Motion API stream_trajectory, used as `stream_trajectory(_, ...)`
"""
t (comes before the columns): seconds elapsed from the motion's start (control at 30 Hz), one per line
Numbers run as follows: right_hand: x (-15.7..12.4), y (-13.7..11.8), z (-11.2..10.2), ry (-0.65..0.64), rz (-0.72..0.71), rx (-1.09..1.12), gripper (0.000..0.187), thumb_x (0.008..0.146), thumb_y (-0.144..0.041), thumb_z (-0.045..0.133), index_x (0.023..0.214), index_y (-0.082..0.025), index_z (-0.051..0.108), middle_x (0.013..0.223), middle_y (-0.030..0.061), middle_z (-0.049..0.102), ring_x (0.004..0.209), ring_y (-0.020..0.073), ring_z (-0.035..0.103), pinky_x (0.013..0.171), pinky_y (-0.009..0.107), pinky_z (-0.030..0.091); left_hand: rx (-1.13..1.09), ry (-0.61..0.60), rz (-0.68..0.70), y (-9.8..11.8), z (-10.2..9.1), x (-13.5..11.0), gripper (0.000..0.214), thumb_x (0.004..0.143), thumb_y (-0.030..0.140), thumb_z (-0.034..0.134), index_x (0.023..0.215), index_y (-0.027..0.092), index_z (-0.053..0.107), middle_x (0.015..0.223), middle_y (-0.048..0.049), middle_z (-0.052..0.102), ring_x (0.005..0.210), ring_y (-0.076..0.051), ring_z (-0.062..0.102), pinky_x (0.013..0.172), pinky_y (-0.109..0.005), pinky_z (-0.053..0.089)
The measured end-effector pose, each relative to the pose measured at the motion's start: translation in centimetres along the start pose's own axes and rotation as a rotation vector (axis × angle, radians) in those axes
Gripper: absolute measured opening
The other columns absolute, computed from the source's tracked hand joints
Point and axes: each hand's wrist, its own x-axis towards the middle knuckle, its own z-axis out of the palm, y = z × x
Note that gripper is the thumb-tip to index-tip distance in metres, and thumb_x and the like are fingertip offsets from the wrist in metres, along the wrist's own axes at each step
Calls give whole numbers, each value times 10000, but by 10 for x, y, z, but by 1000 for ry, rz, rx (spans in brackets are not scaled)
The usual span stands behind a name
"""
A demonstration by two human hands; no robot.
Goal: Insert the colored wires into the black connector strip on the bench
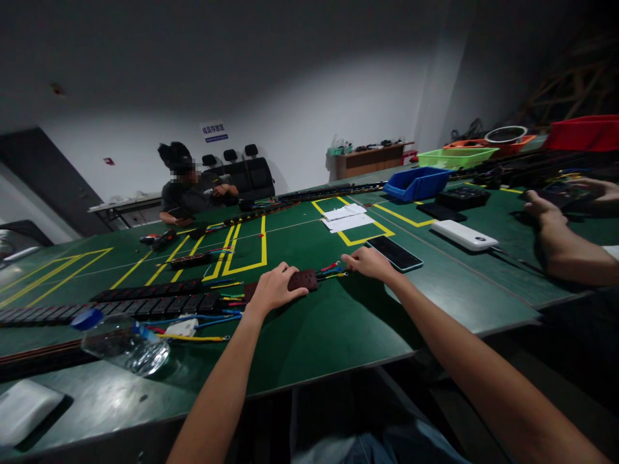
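My left hand (273, 288) lies across a dark brown perforated strip (304, 280) on the green table, with its fingers closed over it. Red, blue, green and yellow wires (329, 270) with metal ring ends come out of the strip's right end. At the tips of these wires, my right hand (368, 262) pinches one wire end between thumb and forefinger; which colour it is, I cannot tell. Left of my left hand, long black segmented strips (145, 307) lie side by side, with coloured leads and a yellow wire (198, 338).
A phone (395, 252) and white power bank (464, 235) lie right of my hands. Papers (349, 218) and a blue bin (416, 183) are farther back. A water bottle (126, 345) lies at left. Another person's hands (556, 206) work at right; a person (191, 190) sits opposite.
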Motion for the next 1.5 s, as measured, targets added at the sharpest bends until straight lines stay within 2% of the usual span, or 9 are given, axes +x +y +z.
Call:
stream_trajectory(0.2, -4, -6, 1, -1, -36, -27, 513, 959, -602, 511, 744, -208, 760, 752, 96, 712, 633, 186, 594, 563, 287, 305, 28, -6, -18, 1, 1, 1, 610, 920, 713, 531, 1295, 236, 601, 1131, -88, 620, 971, -253, 658, 715, -323, 500)
stream_trajectory(0.33, -3, -1, 2, -47, -127, -30, 439, 910, -581, 600, 724, -207, 737, 687, 64, 672, 594, 165, 553, 555, 284, 282, 59, -9, 11, 3, 0, 1, 589, 952, 692, 485, 1326, 249, 586, 1140, -90, 614, 938, -252, 663, 678, -317, 489)
stream_trajectory(0.5, 2, 7, 2, -98, -222, 30, 426, 891, -548, 597, 683, -200, 728, 631, 40, 633, 579, 157, 520, 551, 291, 289, 94, 2, 31, 7, -4, 1, 564, 954, 665, 507, 1328, 252, 593, 1174, -102, 600, 944, -255, 666, 706, -326, 496)
stream_trajectory(0.7, 4, 9, -2, -133, -195, 84, 453, 817, -614, 653, 653, -198, 726, 582, 32, 601, 546, 148, 473, 521, 287, 273, 124, 5, 57, 12, -10, 1, 571, 954, 675, 492, 1330, 258, 597, 1198, -106, 596, 910, -247, 664, 683, -329, 490)
stream_trajectory(0.8, 4, 8, 0, -139, -204, 84, 462, 837, -612, 642, 657, -194, 717, 596, 35, 609, 552, 150, 482, 534, 287, 285, 136, 31, 52, 9, -13, 1, 565, 951, 674, 497, 1323, 262, 603, 1196, -103, 595, 915, -246, 659, 678, -318, 481)
stream_trajectory(0.93, 3, 3, 10, -86, -235, 117, 376, 887, -540, 624, 803, -195, 749, 769, 60, 701, 689, 181, 593, 600, 274, 360, 131, 45, 21, -3, -12, -1, 545, 938, 656, 527, 1287, 248, 619, 1154, -93, 605, 901, -246, 655, 667, -319, 476)
stream_trajectory(1.07, 1, -2, 16, -86, -213, 113, 263, 850, -470, 701, 928, -230, 775, 877, 60, 733, 768, 192, 633, 658, 268, 412, 113, 33, -20, -12, -7, -1, 510, 933, 637, 541, 1254, 251, 631, 1132, -83, 614, 901, -242, 660, 675, -317, 474)
stream_trajectory(1.27, -2, -5, 17, -8, -138, 62, 231, 840, -458, 722, 847, -233, 768, 840, 71, 720, 739, 194, 630, 617, 274, 382, 103, -1, -34, -13, -3, 3, 597, 923, 725, 489, 1224, 234, 643, 1102, -92, 643, 913, -247, 659, 668, -304, 454)
stream_trajectory(1.5, -4, -12, 16, -76, -202, 12, 319, 879, -498, 668, 800, -196, 736, 794, 55, 718, 687, 161, 613, 578, 263, 335, 112, -45, -49, -12, -2, 6, 572, 934, 714, 485, 1167, 214, 638, 1069, -98, 707, 968, -269, 668, 696, -316, 462)
